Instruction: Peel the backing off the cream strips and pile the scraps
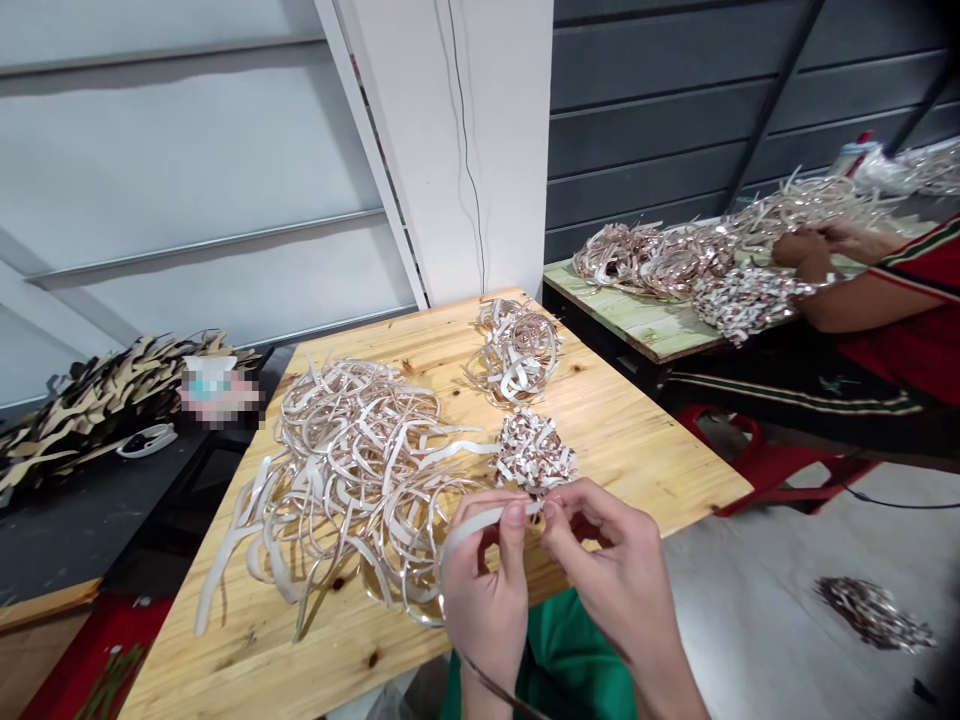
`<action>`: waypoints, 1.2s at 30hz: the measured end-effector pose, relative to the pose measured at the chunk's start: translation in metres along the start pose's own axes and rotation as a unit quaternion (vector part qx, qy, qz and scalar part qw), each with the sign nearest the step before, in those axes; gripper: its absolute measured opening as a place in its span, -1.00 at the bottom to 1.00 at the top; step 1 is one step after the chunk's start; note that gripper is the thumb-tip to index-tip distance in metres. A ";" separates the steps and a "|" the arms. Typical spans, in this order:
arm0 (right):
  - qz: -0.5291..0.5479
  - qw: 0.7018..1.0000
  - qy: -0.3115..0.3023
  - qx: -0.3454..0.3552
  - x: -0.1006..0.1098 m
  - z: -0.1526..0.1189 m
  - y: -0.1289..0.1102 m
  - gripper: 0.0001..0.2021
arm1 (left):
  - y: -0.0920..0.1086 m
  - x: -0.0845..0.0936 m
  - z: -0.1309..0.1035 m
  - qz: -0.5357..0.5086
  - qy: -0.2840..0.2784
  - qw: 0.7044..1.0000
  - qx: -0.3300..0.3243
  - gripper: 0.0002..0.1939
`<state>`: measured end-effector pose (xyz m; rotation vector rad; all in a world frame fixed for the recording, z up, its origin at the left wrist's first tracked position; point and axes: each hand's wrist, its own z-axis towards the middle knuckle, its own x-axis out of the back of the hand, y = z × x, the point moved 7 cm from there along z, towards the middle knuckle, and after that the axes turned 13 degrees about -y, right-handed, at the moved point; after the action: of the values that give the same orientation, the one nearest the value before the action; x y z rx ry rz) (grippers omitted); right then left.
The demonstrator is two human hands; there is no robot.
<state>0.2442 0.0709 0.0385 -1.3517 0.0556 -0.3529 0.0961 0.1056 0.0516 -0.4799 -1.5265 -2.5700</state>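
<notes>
A narrow strip (474,522), pale on one face and shiny on the other, is pinched between the thumb and fingers of my left hand (491,575). Its long tail curls over that hand and down past the wrist. My right hand (611,550) pinches the strip's other end, close to the left thumb. Just beyond my fingertips lies a heap of small white and rose-gold pieces (532,450). To the left spreads a large tangle of long curled strips (352,440). A smaller coiled bundle (517,350) sits at the table's far side.
The wooden table (660,455) is in front of me. At right, a co-worker's hands (817,243) work over piled strips (690,260) on another table. A red chair (787,460) and scraps (874,612) are on the floor side. Dark and tan strips (112,395) cover a black table at left.
</notes>
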 end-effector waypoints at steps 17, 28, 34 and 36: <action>0.257 0.953 -0.157 0.033 -0.023 -0.005 0.008 -0.71 | -0.009 -0.002 -0.007 -0.010 -0.113 0.987 0.111 -0.44; 0.208 0.967 -0.121 0.084 -0.012 -0.006 -0.012 -0.75 | 0.011 -0.014 -0.013 -0.063 -0.261 0.962 -0.043 -0.66; 0.325 0.934 -0.144 0.035 -0.017 -0.013 0.004 -0.69 | 0.011 -0.019 -0.019 -0.129 -0.229 0.960 -0.093 -0.69; 0.394 0.903 -0.168 0.014 -0.021 -0.014 0.005 -0.68 | 0.011 -0.020 -0.023 -0.165 -0.210 0.959 -0.099 -0.68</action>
<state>0.2216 0.0647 0.0269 -1.2337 0.2978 0.5623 0.1125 0.0795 0.0440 -0.9160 -1.5876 -3.0497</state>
